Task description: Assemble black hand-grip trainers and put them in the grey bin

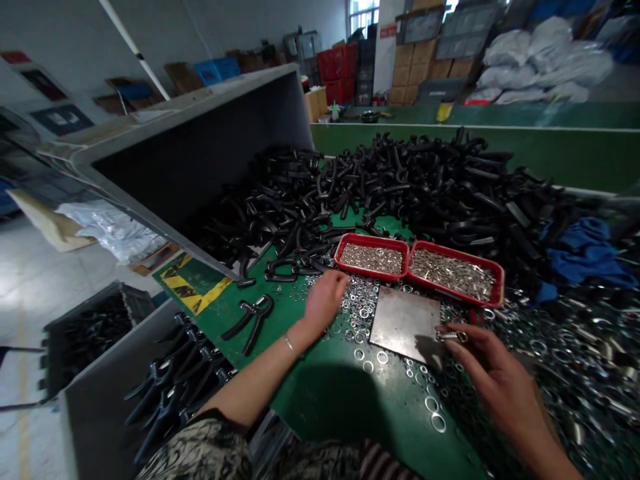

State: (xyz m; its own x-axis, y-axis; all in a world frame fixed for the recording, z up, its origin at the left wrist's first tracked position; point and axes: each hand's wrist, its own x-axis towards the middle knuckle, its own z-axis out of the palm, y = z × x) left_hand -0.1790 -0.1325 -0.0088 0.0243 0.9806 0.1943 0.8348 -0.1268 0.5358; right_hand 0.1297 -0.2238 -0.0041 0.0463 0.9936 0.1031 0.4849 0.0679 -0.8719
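Green bench (400, 393): R hand (493, 363) pinching spring (453, 337) (long axis crosswise), L hand (326, 299), can't tell.

Surface finish: bright metal, dark plastic, matt cloth

The tabletop (400, 400) is smooth, with a faint gloss at the near side. The square plate (403, 320) is flat metal, dull grey and lightly marked. Near its right edge, the coiled piece (453, 337) is shiny metal. Loose rings (364, 313) are bright, polished metal. Both red trays (373, 273) appear to be smooth plastic; the small pieces (450, 273) in the right one are glinting metal. The far pile of black parts (415, 173) looks like plastic, semi-gloss. At right, the blue cloth (585, 243) is matt and creased. At left, the large grey bin (185, 112) appears to be matt plastic, scuffed along the rim.
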